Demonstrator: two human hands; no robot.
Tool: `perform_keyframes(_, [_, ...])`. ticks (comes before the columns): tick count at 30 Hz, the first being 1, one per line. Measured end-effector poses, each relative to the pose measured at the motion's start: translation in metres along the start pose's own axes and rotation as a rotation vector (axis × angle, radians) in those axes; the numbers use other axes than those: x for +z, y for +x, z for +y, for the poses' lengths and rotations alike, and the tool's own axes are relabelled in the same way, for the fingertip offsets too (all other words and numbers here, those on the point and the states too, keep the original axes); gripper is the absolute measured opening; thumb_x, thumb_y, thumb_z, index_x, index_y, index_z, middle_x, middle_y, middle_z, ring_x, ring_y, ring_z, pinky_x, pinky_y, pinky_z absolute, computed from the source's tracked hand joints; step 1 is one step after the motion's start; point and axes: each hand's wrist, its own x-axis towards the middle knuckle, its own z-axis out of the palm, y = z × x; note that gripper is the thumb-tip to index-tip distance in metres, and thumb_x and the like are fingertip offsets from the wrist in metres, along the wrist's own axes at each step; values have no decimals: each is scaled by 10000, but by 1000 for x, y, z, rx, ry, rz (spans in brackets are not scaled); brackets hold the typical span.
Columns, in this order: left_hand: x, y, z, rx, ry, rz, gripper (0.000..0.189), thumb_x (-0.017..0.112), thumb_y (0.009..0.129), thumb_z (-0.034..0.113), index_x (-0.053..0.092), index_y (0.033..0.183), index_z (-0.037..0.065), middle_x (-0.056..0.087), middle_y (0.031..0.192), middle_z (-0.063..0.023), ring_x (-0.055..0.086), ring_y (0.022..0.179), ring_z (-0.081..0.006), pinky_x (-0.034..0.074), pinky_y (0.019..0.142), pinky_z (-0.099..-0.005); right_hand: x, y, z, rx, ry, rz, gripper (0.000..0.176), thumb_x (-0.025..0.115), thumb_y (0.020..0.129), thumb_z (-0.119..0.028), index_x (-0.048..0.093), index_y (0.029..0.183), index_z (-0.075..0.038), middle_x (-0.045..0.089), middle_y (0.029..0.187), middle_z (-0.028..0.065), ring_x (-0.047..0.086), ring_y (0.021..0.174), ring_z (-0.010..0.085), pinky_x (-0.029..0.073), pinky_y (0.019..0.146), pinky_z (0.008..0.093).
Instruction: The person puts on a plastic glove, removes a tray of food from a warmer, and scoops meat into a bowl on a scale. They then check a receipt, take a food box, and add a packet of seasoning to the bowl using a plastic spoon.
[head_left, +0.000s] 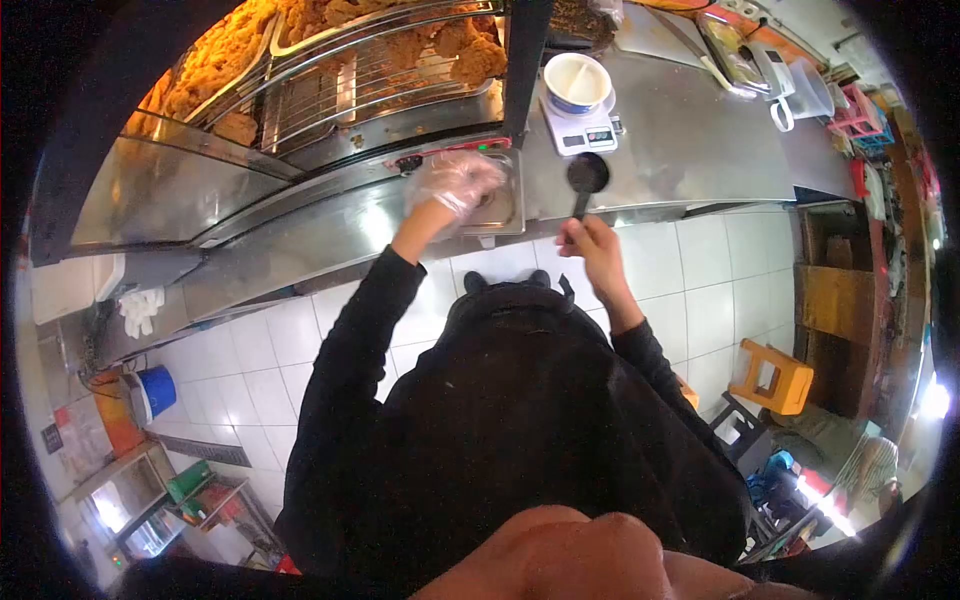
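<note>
My left hand [458,183], in a clear plastic glove, is over a shallow metal tray [510,205] at the counter's edge; its fingers point right and look bent, and what they hold, if anything, is too small to make out. My bare right hand [595,250] grips the handle of a black ladle [588,173], its round bowl raised just in front of a digital scale [585,137]. On the scale stands a white bowl [577,82] with a blue band, holding something pale.
A heated display case [345,130] with fried food on racks fills the upper left. At the upper right of the steel counter [680,140] lie a knife [690,40] and containers. A yellow stool [778,378] and a blue bucket [155,390] stand on the tiled floor.
</note>
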Motion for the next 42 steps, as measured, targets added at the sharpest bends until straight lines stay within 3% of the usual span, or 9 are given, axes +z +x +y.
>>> perform_keyframes(5, [-26, 10, 0, -17, 429, -232, 167, 655, 728, 292, 684, 834, 166, 671, 910, -45, 625, 881, -248, 491, 776, -361, -29, -9, 12, 53, 33, 154, 210, 510, 947, -196, 565, 883, -4, 610, 779, 59, 590, 707, 118, 500, 640, 249])
perform_keyframes(7, [-16, 14, -1, 105, 668, -369, 167, 629, 747, 285, 674, 859, 169, 668, 954, -36, 620, 907, -259, 489, 781, -376, -32, -12, 12, 28, 16, 175, 212, 508, 948, -199, 564, 883, -5, 609, 772, 63, 590, 698, 119, 499, 638, 246])
perform_keyframes(9, [-3, 12, -8, 180, 663, -279, 181, 583, 769, 264, 682, 850, 137, 675, 916, -81, 639, 874, -272, 507, 755, -386, -32, -14, 14, 25, 17, 182, 212, 508, 949, -196, 564, 882, -3, 612, 768, 66, 590, 690, 118, 498, 632, 244])
perform_keyframes(11, [9, 20, -10, 120, 782, -394, 191, 568, 780, 252, 686, 871, 133, 672, 954, -98, 643, 886, -294, 511, 762, -408, -33, -18, 12, 23, 9, 200, 210, 510, 948, -195, 564, 882, -3, 615, 766, 68, 591, 686, 118, 496, 624, 242])
perform_keyframes(23, [31, 44, -38, 224, 788, -505, 206, 570, 754, 174, 683, 868, 45, 651, 931, -206, 650, 854, -338, 524, 705, -434, -38, -19, 9, -25, -9, 194, 213, 511, 948, -194, 578, 919, 6, 617, 757, 65, 595, 684, 110, 501, 626, 234])
perform_keyframes(29, [-1, 39, 3, 95, 721, -553, 187, 586, 744, 186, 636, 916, 132, 640, 992, -109, 608, 937, -308, 488, 782, -403, -43, -24, 7, 25, -65, 150, 223, 504, 949, -208, 575, 931, 3, 605, 765, 54, 593, 693, 109, 502, 640, 244])
perform_keyframes(33, [3, 38, -3, 101, 716, -599, 174, 587, 733, 148, 626, 902, 129, 641, 970, -100, 600, 945, -302, 477, 785, -393, -40, -24, 15, 52, -69, 138, 222, 505, 946, -188, 573, 924, 22, 624, 757, 75, 573, 650, 101, 482, 598, 232])
perform_keyframes(35, [12, 38, -17, 175, 610, -558, 160, 616, 734, 169, 655, 863, 82, 651, 905, -159, 630, 860, -346, 503, 705, -430, -37, -23, 17, 56, -70, 129, 222, 506, 945, -188, 574, 924, 22, 622, 752, 74, 567, 639, 100, 479, 594, 232])
perform_keyframes(42, [14, 42, -25, 252, 683, -588, 105, 579, 710, 94, 601, 812, 97, 640, 859, -122, 611, 860, -326, 480, 709, -417, -29, -20, 18, 44, -85, 87, 219, 511, 940, -178, 580, 915, 28, 615, 741, 72, 560, 622, 102, 478, 589, 233])
